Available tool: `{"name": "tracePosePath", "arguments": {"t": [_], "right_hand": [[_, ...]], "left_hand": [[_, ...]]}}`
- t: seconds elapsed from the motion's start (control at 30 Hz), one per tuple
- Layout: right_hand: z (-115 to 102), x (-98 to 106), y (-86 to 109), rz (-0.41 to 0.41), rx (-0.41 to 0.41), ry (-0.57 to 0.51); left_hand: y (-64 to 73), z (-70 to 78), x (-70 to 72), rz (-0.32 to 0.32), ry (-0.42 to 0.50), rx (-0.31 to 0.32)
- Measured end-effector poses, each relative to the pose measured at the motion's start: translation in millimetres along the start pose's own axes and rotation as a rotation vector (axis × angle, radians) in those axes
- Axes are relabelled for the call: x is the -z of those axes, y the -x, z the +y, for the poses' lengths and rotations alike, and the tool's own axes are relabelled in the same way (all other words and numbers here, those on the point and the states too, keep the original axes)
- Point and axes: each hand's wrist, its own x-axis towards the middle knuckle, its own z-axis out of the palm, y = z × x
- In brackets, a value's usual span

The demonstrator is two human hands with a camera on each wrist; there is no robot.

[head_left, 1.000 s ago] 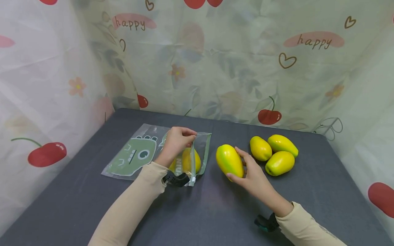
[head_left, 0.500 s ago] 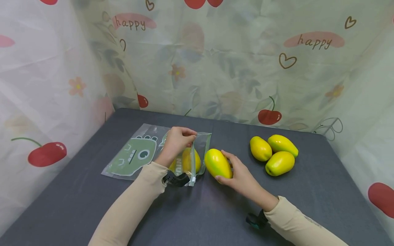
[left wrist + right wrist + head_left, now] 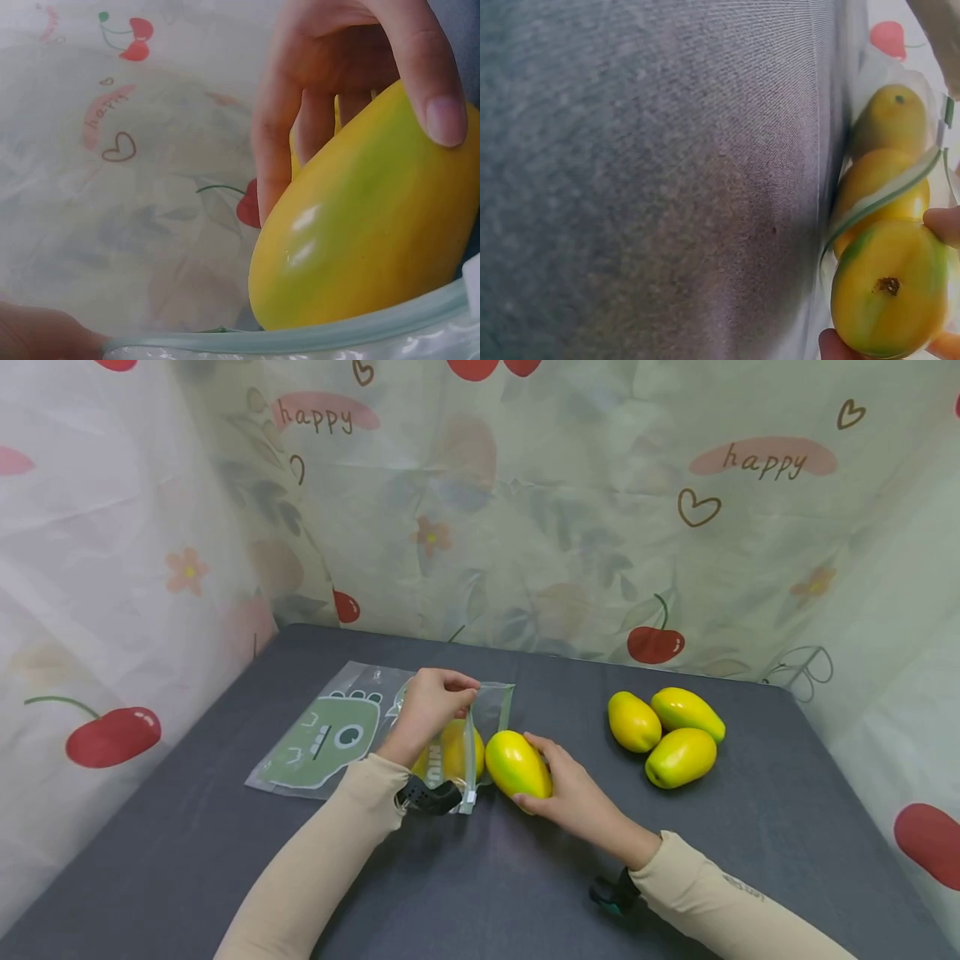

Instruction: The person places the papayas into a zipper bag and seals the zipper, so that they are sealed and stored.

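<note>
A clear zip bag (image 3: 322, 745) with a green cartoon face lies flat on the left, its mouth facing right. At the mouth's upper edge my left hand (image 3: 426, 708) pinches the plastic and lifts it. My right hand (image 3: 576, 797) grips a yellow-green mango (image 3: 517, 765) right at the bag's opening. In the left wrist view this mango (image 3: 367, 225) stands just past the bag's rim (image 3: 315, 339), thumb on top and fingers behind. Two mangoes inside the bag, a nearer one (image 3: 874, 176) and a deeper one (image 3: 892, 120), appear in the right wrist view.
Three loose mangoes (image 3: 678, 758) sit grouped at the right of the dark grey table (image 3: 487, 893). A patterned curtain (image 3: 540, 527) hangs behind and on both sides. A thin wire loop (image 3: 810, 672) shows near the back right corner.
My right hand has carried the mango leftward, from apart from the bag up to its mouth. The left hand keeps its place on the bag edge.
</note>
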Motion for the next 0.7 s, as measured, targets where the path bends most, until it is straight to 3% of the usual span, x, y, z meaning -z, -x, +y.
{"name": "tracePosePath", "arguments": {"t": [0.37,0.7], "right_hand": [[-4,-3,-8.3,-0.015,0.027,-0.055],[-3,3,-17.3,-0.062,0.106,-0.051]], "left_hand": [[1.4,2.4,1.0,-0.008,0.013,-0.008],[1.0,1.5,2.4,-0.014,0.005,-0.021]]}}
